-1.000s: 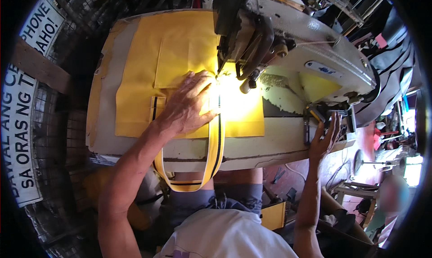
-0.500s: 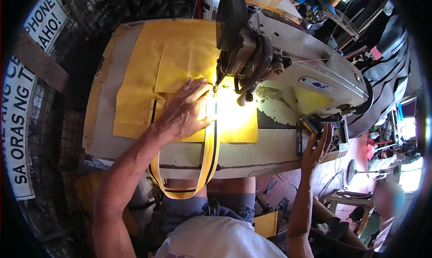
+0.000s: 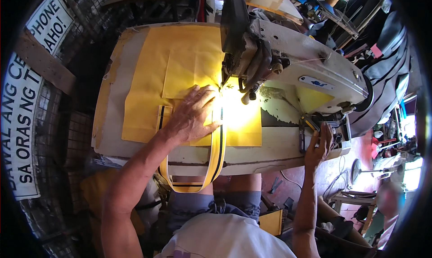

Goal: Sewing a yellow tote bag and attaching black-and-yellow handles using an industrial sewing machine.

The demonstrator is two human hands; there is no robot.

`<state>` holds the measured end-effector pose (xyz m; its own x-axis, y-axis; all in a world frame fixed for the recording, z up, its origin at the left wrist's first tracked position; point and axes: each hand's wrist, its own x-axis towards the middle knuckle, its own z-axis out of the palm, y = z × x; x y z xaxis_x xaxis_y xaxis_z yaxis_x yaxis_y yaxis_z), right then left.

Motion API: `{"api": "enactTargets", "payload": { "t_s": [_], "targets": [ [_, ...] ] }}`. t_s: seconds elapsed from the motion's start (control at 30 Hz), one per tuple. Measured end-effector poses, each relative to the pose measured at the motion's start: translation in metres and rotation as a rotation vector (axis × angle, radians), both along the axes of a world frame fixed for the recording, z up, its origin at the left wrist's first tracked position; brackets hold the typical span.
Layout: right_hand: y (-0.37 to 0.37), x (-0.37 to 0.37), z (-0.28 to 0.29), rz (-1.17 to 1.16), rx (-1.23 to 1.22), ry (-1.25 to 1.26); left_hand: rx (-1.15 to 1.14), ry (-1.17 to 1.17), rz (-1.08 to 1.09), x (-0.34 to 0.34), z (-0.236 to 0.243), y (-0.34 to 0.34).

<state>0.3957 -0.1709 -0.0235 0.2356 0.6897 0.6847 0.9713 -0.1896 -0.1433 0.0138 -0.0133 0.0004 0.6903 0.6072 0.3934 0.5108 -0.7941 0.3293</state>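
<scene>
My left hand [image 3: 193, 116] lies flat with fingers spread on a yellow fabric panel [image 3: 150, 78], close to the needle area of a sewing machine [image 3: 288, 51]. A yellow strap with a dark stripe [image 3: 217, 157] runs beneath the lit needle area and loops down over the table's front edge. Its other end [image 3: 164, 116] rests on the panel beside my left wrist. At the right end of the machine, my right hand [image 3: 320, 143] reaches into a small tray of tools, fingers apart. Its thumb is near a yellow-and-black handled tool [image 3: 310, 123]; whether it touches is unclear.
The machine's pale table [image 3: 189, 169] has worn edges. A dark slim tool [image 3: 302, 141] lies left of the tray. Dark material sheets [image 3: 382, 82] are piled behind the machine at right. A fan [image 3: 357, 170] and a person [image 3: 390, 199] are farther right.
The view has shifted slightly, so the table appears a little farther right. My right hand has come closer to the yellow-and-black tool, its fingers more bent. My left hand stays on the panel.
</scene>
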Motion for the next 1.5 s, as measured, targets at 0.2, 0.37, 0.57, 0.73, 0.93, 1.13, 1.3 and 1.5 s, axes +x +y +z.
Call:
{"api": "enactTargets", "payload": {
  "t_s": [0.2, 0.37, 0.57, 0.73, 0.93, 1.13, 1.3, 1.5],
  "targets": [
    [0.027, 0.052, 0.048, 0.084, 0.191, -0.155, -0.015, 0.004, -0.002, -0.001, 0.001, 0.002],
    [0.082, 0.147, 0.163, 0.010, 0.169, -0.262, -0.041, 0.018, 0.009, 0.002, -0.001, 0.011],
    [0.157, 0.252, 0.191, -0.085, -0.357, 0.488, -0.091, 0.024, 0.003, 0.001, 0.001, 0.021],
    [0.124, 0.292, 0.162, -0.061, -0.409, -0.195, -0.053, 0.032, 0.080, 0.010, -0.003, 0.043],
    [0.050, 0.252, 0.021, 0.087, 0.188, -0.154, 0.037, 0.136, 0.104, 0.021, -0.022, 0.042],
    [0.088, 0.317, 0.105, 0.053, 0.163, 0.070, 0.046, 0.129, 0.130, 0.015, -0.019, 0.037],
    [0.158, 0.355, 0.193, 0.367, -0.582, -0.685, -0.013, 0.233, 0.159, 0.000, -0.010, 0.014],
    [0.115, 0.290, 0.122, 0.089, 0.218, 0.390, -0.009, 0.347, 0.269, -0.061, 0.002, -0.030]
  ]
}}
